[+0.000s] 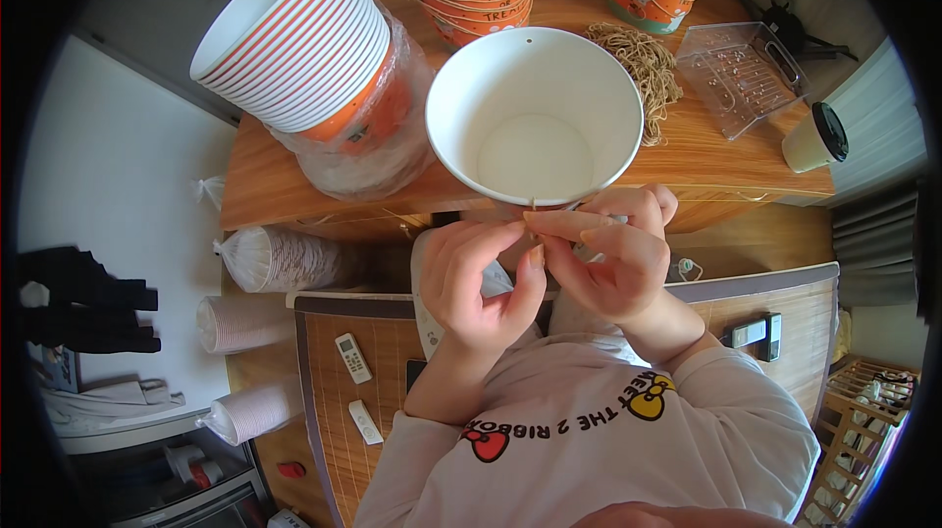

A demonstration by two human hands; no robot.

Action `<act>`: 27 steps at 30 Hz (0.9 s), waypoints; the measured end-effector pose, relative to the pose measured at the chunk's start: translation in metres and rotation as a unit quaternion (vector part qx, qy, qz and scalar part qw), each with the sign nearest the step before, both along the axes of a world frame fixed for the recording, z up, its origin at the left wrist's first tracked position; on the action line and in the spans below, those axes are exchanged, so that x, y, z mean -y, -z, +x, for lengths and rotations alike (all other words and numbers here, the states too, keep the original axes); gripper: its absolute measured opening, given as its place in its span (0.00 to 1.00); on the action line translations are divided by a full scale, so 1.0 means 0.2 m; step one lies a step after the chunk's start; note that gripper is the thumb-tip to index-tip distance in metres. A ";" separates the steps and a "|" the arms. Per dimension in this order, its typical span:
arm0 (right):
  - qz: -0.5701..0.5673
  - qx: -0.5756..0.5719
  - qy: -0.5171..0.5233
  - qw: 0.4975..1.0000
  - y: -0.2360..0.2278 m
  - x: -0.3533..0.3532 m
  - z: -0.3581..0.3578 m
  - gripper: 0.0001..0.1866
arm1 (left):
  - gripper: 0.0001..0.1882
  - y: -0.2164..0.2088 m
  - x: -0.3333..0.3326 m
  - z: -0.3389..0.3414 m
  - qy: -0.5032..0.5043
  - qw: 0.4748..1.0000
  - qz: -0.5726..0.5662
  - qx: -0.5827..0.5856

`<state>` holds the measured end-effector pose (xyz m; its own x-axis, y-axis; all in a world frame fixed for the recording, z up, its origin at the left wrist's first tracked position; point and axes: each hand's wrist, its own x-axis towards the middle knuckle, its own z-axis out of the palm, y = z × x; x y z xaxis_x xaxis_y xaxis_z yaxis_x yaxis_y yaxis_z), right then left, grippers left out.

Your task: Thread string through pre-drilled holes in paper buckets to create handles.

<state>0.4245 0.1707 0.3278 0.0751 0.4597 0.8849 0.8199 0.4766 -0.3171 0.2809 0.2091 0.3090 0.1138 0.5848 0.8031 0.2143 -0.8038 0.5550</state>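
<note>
A white paper bucket (535, 126) stands at the table's near edge, its open mouth tilted toward me. A small hole shows in its far rim. At the near rim a short bit of tan twine (533, 203) pokes over the edge. My left hand (481, 278) and my right hand (618, 248) meet just below this rim. Their fingertips are closed in a pinch on the twine, with most of it hidden by the fingers.
Nested bucket stacks (294, 47) stand on the wooden table, one in clear plastic. A heap of twine (643, 72), a clear tray (741, 77) with small bits and a lidded cup (814, 138) are at right. Bagged stacks (285, 260) lie below left.
</note>
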 end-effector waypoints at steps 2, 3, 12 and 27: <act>-0.002 -0.005 0.002 1.000 0.00 0.01 0.00 0.17 | 0.11 -0.01 0.00 0.00 -0.001 1.000 0.008 -0.013; -0.004 -0.010 0.005 1.000 0.00 0.01 0.00 0.17 | 0.10 -0.01 0.00 0.00 -0.001 1.000 0.006 -0.010; 0.041 -0.036 0.014 0.998 0.04 -0.01 0.00 0.19 | 0.10 -0.03 0.00 0.03 -0.009 1.000 0.003 0.009; 0.061 -0.035 -0.008 0.997 0.06 -0.01 0.01 0.23 | 0.07 -0.03 0.00 0.03 0.014 1.000 -0.026 0.000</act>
